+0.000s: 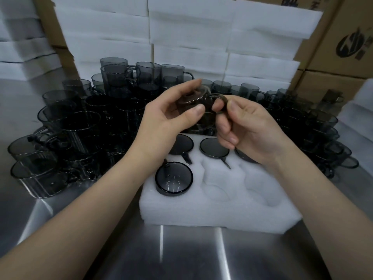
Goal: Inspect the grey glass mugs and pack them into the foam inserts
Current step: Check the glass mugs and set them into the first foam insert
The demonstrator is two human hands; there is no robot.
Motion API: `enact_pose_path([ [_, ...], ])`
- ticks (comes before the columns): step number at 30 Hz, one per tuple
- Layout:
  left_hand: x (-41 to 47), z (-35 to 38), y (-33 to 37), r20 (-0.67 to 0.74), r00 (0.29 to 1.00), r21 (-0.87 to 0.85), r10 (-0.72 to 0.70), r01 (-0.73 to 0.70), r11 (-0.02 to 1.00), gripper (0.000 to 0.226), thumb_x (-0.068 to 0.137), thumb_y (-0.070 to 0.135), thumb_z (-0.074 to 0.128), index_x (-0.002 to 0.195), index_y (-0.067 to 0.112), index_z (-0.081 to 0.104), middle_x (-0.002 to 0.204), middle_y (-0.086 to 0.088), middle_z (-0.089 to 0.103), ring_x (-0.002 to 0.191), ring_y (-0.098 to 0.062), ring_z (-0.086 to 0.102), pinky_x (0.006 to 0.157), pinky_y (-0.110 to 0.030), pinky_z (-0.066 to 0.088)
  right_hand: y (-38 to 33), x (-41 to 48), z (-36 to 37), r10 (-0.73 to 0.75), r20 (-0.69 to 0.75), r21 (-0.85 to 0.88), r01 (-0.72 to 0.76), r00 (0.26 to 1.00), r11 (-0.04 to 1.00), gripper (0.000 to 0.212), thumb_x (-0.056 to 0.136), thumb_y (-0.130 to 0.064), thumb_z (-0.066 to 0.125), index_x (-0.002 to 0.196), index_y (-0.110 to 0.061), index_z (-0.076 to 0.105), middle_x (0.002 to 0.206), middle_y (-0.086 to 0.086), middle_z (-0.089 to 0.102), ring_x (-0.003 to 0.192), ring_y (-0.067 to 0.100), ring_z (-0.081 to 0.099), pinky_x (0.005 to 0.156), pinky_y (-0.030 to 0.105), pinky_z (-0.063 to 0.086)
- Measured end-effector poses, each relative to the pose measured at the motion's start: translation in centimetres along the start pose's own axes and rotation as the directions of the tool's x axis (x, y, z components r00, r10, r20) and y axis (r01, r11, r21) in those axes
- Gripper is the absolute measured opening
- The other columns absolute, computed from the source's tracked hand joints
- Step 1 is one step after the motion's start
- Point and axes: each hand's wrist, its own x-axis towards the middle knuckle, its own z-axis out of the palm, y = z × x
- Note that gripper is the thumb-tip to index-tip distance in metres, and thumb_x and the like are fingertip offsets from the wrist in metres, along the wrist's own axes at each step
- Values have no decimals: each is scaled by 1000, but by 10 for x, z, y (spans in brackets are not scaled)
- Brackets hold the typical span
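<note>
Gripped grey glass mug (193, 99) round its body with curled left hand (171, 122); pinched its handle (223, 99) with right hand (250, 128), above foam insert (222, 209) beneath both hands.

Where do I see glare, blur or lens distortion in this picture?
Head view: glare streaks lie on the steel table; the wide lens bows the foam stacks and cartons near the edges; the held mug, between left hand and right hand, looks slightly blurred.
</note>
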Motion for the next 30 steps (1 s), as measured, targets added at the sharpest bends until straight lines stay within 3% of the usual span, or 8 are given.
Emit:
enact_pose_path([
  [5,-1,0,0,32,994,-99,-107,110,989,40,81,13,64,121,16,62,115,-11,67,115,-33,62,96,-45,53,-3,0,1,-12,-60,-114,5,998,993,21,86,-39,57,78,-24,71,49,-6,45,42,9,34,43,22,36],
  [11,-3,3,0,70,997,137,11,-21,990,50,83,-1,69,127,18,56,115,-1,65,108,-6,62,91,-21,49,-5,0,0,125,-123,-84,-136,984,987,37,86,-46,54,58,-23,57,52,-5,35,48,13,38,50,23,36],
  [16,-3,6,-2,103,993,256,58,-82,963,65,71,5,77,128,24,51,124,1,62,118,-10,60,101,-34,49,2,2,5,132,-299,-201,-198,945,959,56,84,-57,55,43,-20,46,48,0,37,50,17,40,56,26,41],
  [19,-2,6,-3,46,997,241,58,-67,968,69,64,6,81,119,24,43,127,2,63,121,-10,58,103,-40,48,4,1,4,-12,-395,-267,-102,919,958,37,78,-48,69,70,-12,62,68,5,57,62,18,54,65,37,48],
  [21,-2,7,-5,24,999,263,44,-49,963,65,62,10,83,111,24,44,124,3,65,119,-8,59,103,-42,47,2,0,3,-121,-390,-341,-21,913,940,21,80,-32,74,90,-17,64,83,2,60,71,15,58,63,37,52],
  [23,-2,7,-6,-12,1000,284,26,-21,959,62,57,21,86,108,26,52,116,6,67,112,-10,63,100,-43,50,0,0,6,-169,-316,-435,16,934,900,30,76,-22,72,104,-23,63,94,4,60,73,16,58,59,34,53],
  [26,-2,8,-5,-55,998,319,7,10,948,59,54,31,86,107,25,61,106,8,70,103,-10,66,93,-40,54,2,-1,12,-182,-269,-571,-4,946,821,42,69,-23,78,108,-24,62,101,7,63,73,21,56,62,35,54],
  [30,-5,10,-2,-8,999,396,37,-31,918,54,63,20,85,112,21,63,104,11,70,102,-5,66,93,-36,54,4,-2,15,-145,-320,-480,-28,936,877,43,64,-39,79,97,-25,55,88,-5,64,73,18,58,53,32,49],
])
